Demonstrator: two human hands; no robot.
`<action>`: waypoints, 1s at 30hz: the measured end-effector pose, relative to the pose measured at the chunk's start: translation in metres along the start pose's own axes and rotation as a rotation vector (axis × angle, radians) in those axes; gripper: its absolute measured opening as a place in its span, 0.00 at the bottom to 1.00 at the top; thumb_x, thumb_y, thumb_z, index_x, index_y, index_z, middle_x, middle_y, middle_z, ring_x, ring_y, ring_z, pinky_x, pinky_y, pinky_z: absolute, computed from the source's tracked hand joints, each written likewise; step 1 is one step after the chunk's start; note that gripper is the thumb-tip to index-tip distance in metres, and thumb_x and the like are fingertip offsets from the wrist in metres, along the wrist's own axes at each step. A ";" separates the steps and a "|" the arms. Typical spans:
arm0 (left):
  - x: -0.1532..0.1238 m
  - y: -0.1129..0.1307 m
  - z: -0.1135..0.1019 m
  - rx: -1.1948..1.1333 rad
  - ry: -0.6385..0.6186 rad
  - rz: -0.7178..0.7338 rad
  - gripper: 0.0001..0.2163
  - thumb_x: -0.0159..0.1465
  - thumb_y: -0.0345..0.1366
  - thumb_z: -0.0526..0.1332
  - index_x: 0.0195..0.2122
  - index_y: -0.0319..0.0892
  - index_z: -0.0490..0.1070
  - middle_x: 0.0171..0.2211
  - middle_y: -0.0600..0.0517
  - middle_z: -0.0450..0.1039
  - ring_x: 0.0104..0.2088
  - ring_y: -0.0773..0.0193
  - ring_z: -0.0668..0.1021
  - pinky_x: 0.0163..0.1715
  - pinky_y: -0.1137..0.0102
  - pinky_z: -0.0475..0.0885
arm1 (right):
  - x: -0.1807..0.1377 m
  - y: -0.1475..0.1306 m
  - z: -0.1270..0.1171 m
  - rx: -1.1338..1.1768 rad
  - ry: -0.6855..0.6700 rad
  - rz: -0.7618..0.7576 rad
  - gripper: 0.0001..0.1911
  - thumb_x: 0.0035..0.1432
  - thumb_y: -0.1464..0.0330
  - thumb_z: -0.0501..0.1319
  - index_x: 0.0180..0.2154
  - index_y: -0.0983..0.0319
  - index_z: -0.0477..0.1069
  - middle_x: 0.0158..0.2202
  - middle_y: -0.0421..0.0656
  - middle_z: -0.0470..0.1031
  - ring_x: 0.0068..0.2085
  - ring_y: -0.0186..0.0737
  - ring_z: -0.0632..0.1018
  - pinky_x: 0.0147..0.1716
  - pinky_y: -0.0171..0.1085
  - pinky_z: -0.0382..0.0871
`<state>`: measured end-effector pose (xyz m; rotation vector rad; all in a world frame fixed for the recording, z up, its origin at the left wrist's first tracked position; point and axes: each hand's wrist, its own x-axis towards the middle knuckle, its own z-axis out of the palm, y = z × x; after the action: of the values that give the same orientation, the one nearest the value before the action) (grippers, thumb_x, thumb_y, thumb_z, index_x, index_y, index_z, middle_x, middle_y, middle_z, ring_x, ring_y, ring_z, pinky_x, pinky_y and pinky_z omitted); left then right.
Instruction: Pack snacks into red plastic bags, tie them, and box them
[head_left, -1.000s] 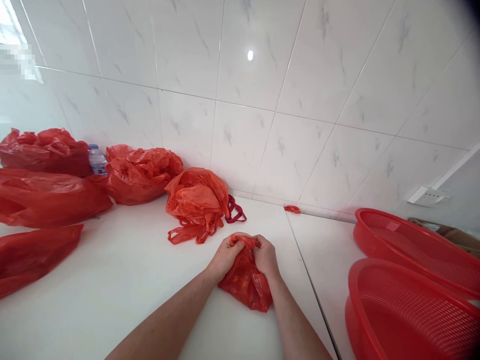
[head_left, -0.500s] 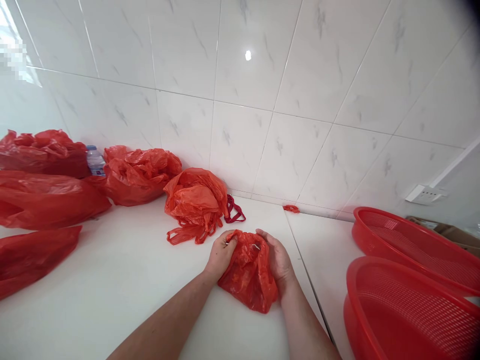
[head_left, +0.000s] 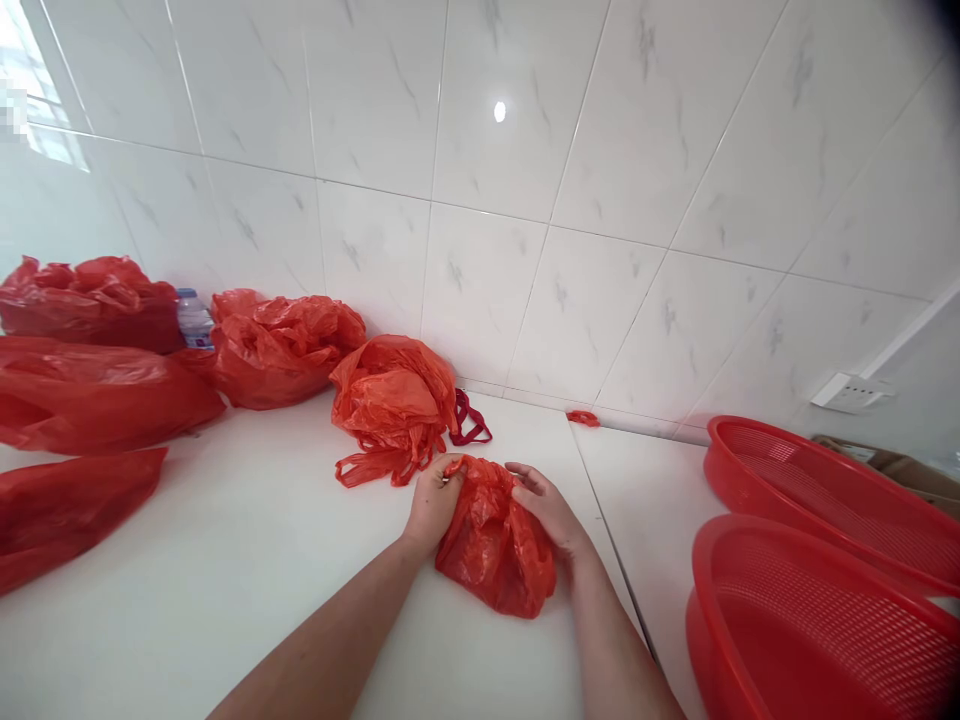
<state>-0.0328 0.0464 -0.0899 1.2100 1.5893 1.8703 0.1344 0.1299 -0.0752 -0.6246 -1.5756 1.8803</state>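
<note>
A small red plastic bag point(head_left: 491, 540) with something inside lies on the white counter point(head_left: 247, 580) in front of me. My left hand point(head_left: 431, 500) pinches the bag's top left edge, fingers closed on the plastic. My right hand point(head_left: 547, 508) grips the top right edge, with the fingers curled into the bag's mouth. Between the two hands the bag's mouth is pulled apart. What is inside the bag is hidden by the plastic.
Several red bags lie along the wall: a crumpled one point(head_left: 394, 405) just behind my hands and larger ones point(head_left: 281, 345) to the left, beside a water bottle point(head_left: 193, 318). Two red plastic colander baskets point(head_left: 817, 610) stand stacked at the right. A wall socket point(head_left: 851, 390) is above them.
My hands, bunched together on the bag's knot a second ago, have moved apart, and the bag's top has spread open between them.
</note>
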 end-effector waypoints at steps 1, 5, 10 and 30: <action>-0.001 0.002 0.001 -0.001 -0.010 0.017 0.09 0.60 0.33 0.54 0.35 0.43 0.73 0.37 0.50 0.74 0.37 0.63 0.75 0.39 0.68 0.69 | 0.001 -0.001 0.002 -0.084 -0.008 -0.001 0.22 0.48 0.62 0.65 0.47 0.56 0.69 0.47 0.43 0.74 0.45 0.43 0.75 0.45 0.42 0.68; -0.005 0.007 0.005 0.030 -0.052 0.085 0.07 0.59 0.33 0.56 0.35 0.43 0.73 0.37 0.51 0.73 0.38 0.63 0.75 0.40 0.69 0.69 | 0.012 0.006 0.005 -0.328 0.090 -0.029 0.16 0.49 0.63 0.62 0.41 0.59 0.74 0.41 0.43 0.77 0.42 0.44 0.76 0.42 0.41 0.68; -0.009 0.005 0.009 0.176 -0.103 0.155 0.09 0.56 0.27 0.55 0.34 0.44 0.71 0.33 0.54 0.73 0.35 0.65 0.74 0.38 0.70 0.69 | 0.023 0.019 -0.004 -0.210 0.247 -0.056 0.11 0.45 0.68 0.62 0.35 0.60 0.75 0.36 0.42 0.78 0.37 0.42 0.76 0.38 0.39 0.68; 0.015 -0.013 -0.018 0.151 0.236 -0.003 0.04 0.58 0.35 0.56 0.33 0.43 0.68 0.32 0.53 0.72 0.34 0.64 0.72 0.38 0.68 0.67 | 0.015 0.017 -0.067 0.554 0.552 -0.148 0.11 0.48 0.68 0.65 0.37 0.57 0.73 0.33 0.39 0.74 0.35 0.33 0.75 0.35 0.33 0.75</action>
<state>-0.0583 0.0503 -0.0965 1.0771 1.8849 1.9825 0.1670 0.1854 -0.1039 -0.6714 -0.6921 1.7232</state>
